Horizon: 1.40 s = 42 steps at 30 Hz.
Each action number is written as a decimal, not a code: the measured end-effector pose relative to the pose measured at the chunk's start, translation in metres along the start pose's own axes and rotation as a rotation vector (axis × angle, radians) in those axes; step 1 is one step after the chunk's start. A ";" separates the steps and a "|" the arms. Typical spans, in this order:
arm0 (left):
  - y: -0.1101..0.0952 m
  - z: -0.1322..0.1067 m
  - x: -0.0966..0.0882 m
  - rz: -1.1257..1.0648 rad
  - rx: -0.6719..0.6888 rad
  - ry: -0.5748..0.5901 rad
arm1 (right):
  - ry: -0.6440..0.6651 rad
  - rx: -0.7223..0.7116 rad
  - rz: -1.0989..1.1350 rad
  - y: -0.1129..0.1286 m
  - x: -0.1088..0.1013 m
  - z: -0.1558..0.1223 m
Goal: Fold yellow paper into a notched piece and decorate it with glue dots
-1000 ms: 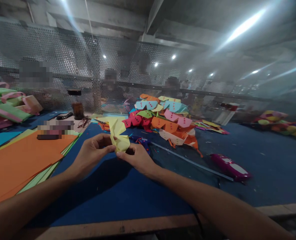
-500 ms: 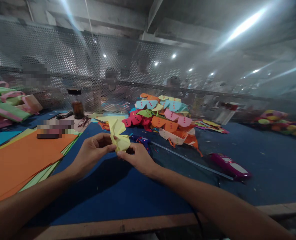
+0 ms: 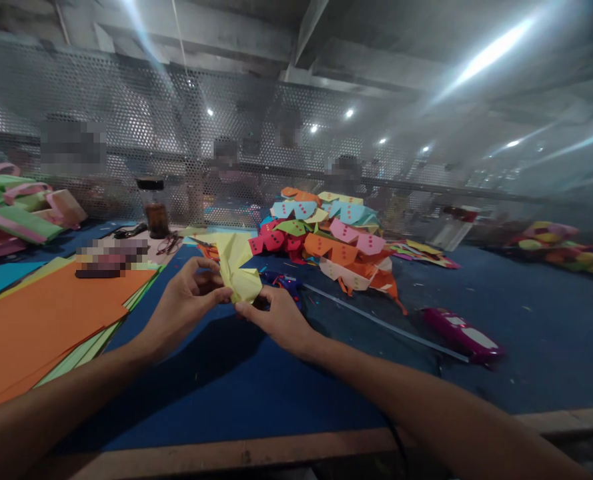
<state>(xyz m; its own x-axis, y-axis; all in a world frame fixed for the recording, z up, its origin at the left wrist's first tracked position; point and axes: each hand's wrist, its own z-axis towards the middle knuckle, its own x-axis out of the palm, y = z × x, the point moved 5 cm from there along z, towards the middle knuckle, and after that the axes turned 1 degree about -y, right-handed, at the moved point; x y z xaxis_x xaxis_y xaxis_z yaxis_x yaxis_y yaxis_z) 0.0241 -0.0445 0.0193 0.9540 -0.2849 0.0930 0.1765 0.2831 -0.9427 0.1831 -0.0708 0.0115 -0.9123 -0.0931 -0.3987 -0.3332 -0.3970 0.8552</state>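
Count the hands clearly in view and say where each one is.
2: the left hand at the lower left of the yellow paper, the right hand at its lower right. Others may be hidden behind the mesh.

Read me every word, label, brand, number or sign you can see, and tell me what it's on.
No readable text anywhere.
Oblong purple case with white patches: any print is too blurred to read.
Blue pistol-shaped tool: a pale mark, too small to read.
Pale yellow folded paper, held: no lettering visible.
Pile of multicoloured folded-paper shapes: dots, no legible letters.
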 end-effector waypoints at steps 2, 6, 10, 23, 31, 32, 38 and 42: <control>-0.001 0.000 0.000 -0.013 -0.010 -0.006 | -0.001 0.009 -0.011 0.000 0.000 0.000; 0.001 0.001 -0.001 -0.017 -0.086 -0.019 | 0.002 0.000 -0.009 0.000 0.000 0.001; 0.003 0.000 -0.001 -0.052 -0.135 0.026 | 0.005 0.004 -0.012 0.000 0.000 0.001; 0.003 0.002 -0.001 -0.052 -0.147 0.029 | 0.067 0.046 -0.005 -0.008 0.004 -0.001; 0.009 0.001 -0.001 -0.060 -0.174 0.029 | 0.076 0.058 -0.060 -0.015 0.004 0.000; 0.009 0.001 -0.001 -0.062 -0.178 0.028 | 0.082 0.062 -0.050 -0.014 0.004 0.000; 0.011 0.000 -0.002 -0.058 -0.183 0.029 | 0.104 0.061 -0.012 -0.010 0.005 0.000; 0.015 0.001 -0.003 -0.044 -0.192 0.046 | 0.111 0.067 -0.011 -0.009 0.005 -0.001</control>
<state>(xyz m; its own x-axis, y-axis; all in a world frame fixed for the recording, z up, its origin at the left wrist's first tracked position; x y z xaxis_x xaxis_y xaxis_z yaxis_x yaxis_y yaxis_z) 0.0241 -0.0389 0.0051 0.9336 -0.3357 0.1251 0.1642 0.0904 -0.9823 0.1821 -0.0681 0.0015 -0.8777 -0.1914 -0.4394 -0.3615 -0.3375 0.8691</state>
